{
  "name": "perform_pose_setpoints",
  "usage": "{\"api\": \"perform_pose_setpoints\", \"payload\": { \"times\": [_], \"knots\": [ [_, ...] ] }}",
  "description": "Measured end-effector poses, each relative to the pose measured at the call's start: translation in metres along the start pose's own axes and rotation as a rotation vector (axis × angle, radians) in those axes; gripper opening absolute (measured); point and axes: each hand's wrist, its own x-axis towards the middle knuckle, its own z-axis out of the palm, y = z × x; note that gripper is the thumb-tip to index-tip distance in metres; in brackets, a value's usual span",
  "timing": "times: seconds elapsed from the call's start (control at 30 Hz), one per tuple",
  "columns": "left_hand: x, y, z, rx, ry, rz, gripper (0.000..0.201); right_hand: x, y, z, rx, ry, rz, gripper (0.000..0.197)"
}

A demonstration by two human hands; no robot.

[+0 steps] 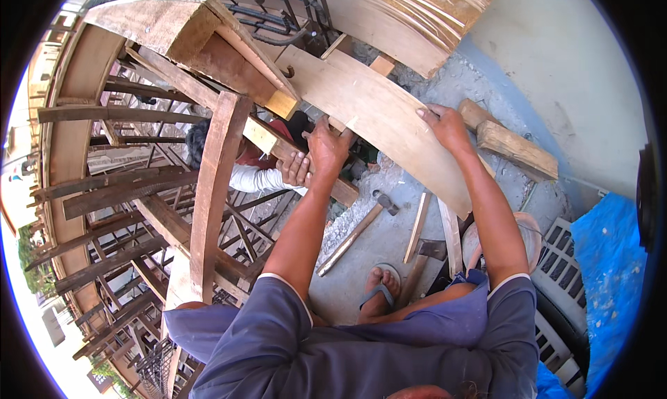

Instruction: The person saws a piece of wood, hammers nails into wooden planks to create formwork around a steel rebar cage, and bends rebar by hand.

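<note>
A long, pale plywood strip (389,121) slants from the timber formwork at upper left down toward my right knee. My left hand (328,149) is closed on its near edge, fingers partly hidden. On the far edge, my right hand (447,128) grips the same strip, its fingers bent over the rim. Just left of my left hand, a co-worker's hand (295,169) with a white sleeve rests on a wooden beam (278,147). Below the strip, a hammer (361,229) lies on the concrete floor.
A boxed timber form (229,55) and an upright post (219,190) stand at left, above dark scaffold timbers. Wood blocks (517,149) lie by the wall at right. Near my foot are narrow wood pieces (418,225), a hatchet (432,250), a plastic crate (561,260) and blue sheeting (611,260).
</note>
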Motion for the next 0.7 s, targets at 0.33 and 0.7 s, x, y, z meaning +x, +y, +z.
{"api": "perform_pose_setpoints", "payload": {
  "times": [0.33, 0.7],
  "knots": [
    [-0.002, -0.008, 0.012, -0.067, 0.15, 0.081, 0.047, 0.005, 0.015, 0.002, -0.02, 0.026, -0.033, 0.052],
    [0.0, -0.012, 0.021, -0.034, 0.198, 0.105, 0.049, 0.009, 0.013, -0.004, -0.051, 0.033, -0.01, 0.053]
  ]
}}
